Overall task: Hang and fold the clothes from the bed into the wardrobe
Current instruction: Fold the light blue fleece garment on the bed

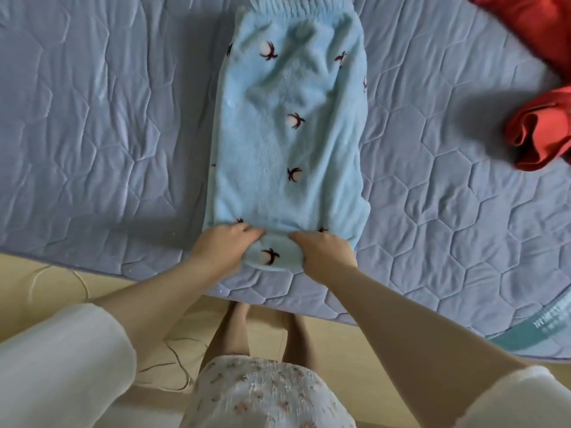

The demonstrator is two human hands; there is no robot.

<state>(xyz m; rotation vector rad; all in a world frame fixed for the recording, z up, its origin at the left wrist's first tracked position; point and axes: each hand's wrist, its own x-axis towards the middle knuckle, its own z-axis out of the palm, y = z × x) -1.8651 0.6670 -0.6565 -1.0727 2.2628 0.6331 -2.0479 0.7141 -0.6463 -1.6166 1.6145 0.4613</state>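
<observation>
Pale-blue fleece garment (287, 134), printed with small dark-and-white motifs, lies flat on the bed (108, 118). It is folded into a long narrow strip running from 12 o'clock to 6 o'clock through the middle of the view. The ribbed band end is at 12 o'clock, at the top edge of the view. The near end, at 6 o'clock, is turned up and over into a short rounded fold with one motif showing on it.

Left hand (221, 245): at the 7 o'clock corner of the strip, fingers curled over the turned-up fold, grasping it. Right hand (324, 247): at the 5 o'clock corner, fingers curled the same way, grasping the same fold. The fingertips of both hands point inward and nearly meet on the fleece.

Bed cover is quilted, lavender-blue, with a hexagon stitch pattern. A red garment (540, 134) lies crumpled at 3 o'clock, well apart from the fleece. A second red garment (525, 23) lies at 1–2 o'clock, cut by the edge of the view.

Light wood floor (61, 288) shows at 7–8 o'clock with a thin cable (173, 359) looped on it. White sleeves cover both upper forearms. A floral skirt (262, 393) is at 6 o'clock.
</observation>
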